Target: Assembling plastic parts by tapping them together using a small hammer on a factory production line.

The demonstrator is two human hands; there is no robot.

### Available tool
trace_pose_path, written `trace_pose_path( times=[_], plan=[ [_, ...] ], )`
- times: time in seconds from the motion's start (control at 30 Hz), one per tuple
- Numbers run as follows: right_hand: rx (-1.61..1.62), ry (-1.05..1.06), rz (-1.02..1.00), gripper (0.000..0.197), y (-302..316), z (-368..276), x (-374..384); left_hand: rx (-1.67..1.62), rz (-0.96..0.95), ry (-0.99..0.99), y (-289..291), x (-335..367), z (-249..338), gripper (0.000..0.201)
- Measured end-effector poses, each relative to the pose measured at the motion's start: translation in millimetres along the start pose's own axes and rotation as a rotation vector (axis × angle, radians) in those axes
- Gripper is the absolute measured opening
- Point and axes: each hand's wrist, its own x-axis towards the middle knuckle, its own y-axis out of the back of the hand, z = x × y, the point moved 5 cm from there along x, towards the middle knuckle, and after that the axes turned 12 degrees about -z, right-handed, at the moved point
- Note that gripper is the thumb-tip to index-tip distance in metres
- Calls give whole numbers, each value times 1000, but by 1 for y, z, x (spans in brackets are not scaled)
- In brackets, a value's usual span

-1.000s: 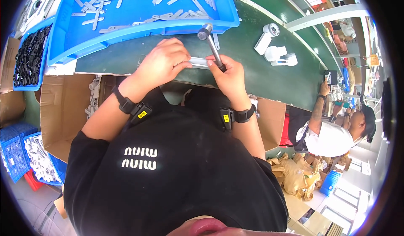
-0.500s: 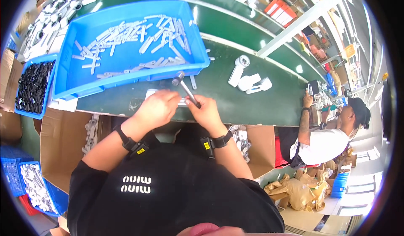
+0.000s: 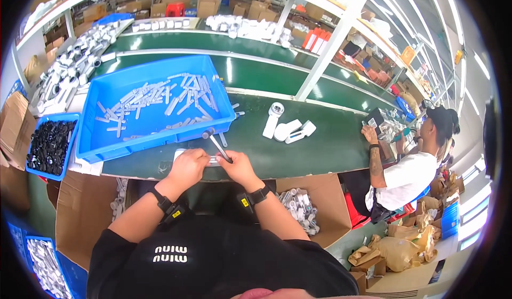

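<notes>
Worktop (image 3: pixel 333 143): two hands (image 3: pixel 188 168) (image 3: pixel 239 168), one metal tool (image 3: pixel 218 146)

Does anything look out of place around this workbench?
Slightly: a grey strip lies loose on the green bench, just outside the blue tray at its near-right corner, beside the hammer-like tool. It looks stray because many similar strips lie inside the tray.

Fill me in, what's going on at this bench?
A person's left hand pinches a pale part at the green bench; the right hand grips a hammer-like tool angled toward a blue tray of pale strips. White pieces lie to the tray's right, and a co-worker is farther along the bench.
</notes>
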Motion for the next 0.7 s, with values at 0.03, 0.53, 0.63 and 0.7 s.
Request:
trace_pose_path(
  times=[0.03, 0.53, 0.63, 0.7],
  plan=[
    [0, 12, 10, 22, 1, 0, 1, 10, 3, -11, 1, 1, 0, 9],
    [-21, -7, 27, 25, 5, 0, -5, 22, 15, 14, 1, -6, 3, 7],
    [0, 78, 102, 24, 4, 11, -7, 35, 10, -7, 1, -5, 6, 8],
    [-41, 9, 138, 40, 7, 0, -15, 41, 15, -12, 2, -7, 4, 7]
  ],
)
